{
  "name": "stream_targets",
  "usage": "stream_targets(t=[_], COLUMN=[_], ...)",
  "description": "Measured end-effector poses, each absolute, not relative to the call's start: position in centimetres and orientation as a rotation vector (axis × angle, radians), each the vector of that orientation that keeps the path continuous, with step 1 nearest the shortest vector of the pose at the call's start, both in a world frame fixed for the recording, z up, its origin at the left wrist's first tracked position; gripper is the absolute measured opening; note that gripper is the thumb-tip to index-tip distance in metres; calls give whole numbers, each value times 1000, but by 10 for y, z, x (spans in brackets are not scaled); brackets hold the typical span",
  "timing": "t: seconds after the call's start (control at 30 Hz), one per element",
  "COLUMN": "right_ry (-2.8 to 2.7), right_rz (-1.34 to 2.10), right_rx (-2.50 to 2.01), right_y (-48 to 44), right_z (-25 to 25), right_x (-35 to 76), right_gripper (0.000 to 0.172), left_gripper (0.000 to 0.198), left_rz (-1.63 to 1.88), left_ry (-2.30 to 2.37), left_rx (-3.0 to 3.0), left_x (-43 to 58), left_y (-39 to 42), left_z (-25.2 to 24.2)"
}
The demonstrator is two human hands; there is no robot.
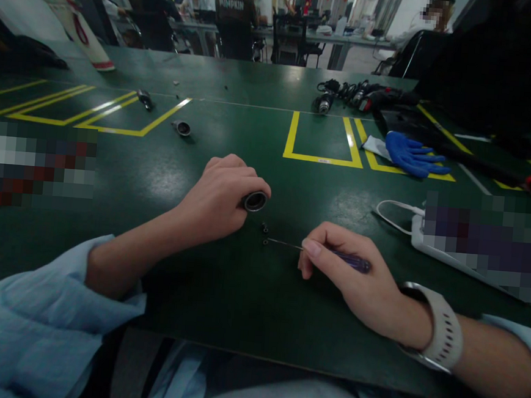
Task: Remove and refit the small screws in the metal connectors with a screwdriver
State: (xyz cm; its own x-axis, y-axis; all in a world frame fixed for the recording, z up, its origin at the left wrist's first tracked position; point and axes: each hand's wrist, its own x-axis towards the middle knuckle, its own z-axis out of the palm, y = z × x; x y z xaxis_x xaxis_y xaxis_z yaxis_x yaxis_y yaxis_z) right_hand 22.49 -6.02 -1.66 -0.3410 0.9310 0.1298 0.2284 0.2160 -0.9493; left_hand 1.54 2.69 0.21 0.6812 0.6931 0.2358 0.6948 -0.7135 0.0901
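My left hand (224, 199) is closed around a dark metal part with a round, hollow end (255, 201), which faces me; the rest of it is hidden in the fingers. In my right hand (348, 254) is a thin screwdriver (351, 261) with a purplish handle, held between thumb and fingers. Its narrow shaft points left, and the tip meets a tiny dark ring-like piece (265, 242) on or just above the green table (220, 306). Just behind that piece lie other tiny dark parts (264, 228), too small to name, below the left hand's metal part.
A ring-ended metal part (183, 129) and a small dark fitting (144, 99) lie back left. Cabled black tools (347, 95) and a blue glove (413, 155) lie back right. A white-edged device (454, 254) with a cable is at right. Several people sit beyond the table.
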Motion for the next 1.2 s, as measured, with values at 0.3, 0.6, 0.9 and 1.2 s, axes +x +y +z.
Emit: stream_targets(t=[0.3, 0.6, 0.9, 1.2], right_ry=[-1786, -1344, -1637, -1512], right_rz=[1184, 1421, 1172, 1233], right_rx=[-1100, -1199, -1361, -1083], right_y=[-59, -47, -37, -42], right_z=[-14, -24, -4, -18], right_x=[219, 222, 232, 234], right_gripper=[26, 27, 31, 29], left_gripper=[30, 37, 43, 39], left_rz=[-878, -1433, -1650, -1877], left_ry=[-1578, -2187, -2243, -2475], left_rx=[-2935, -3181, -3245, -3090], left_x=[22, 24, 23, 32], left_y=[19, 16, 13, 7], left_z=[8, 2, 1, 2])
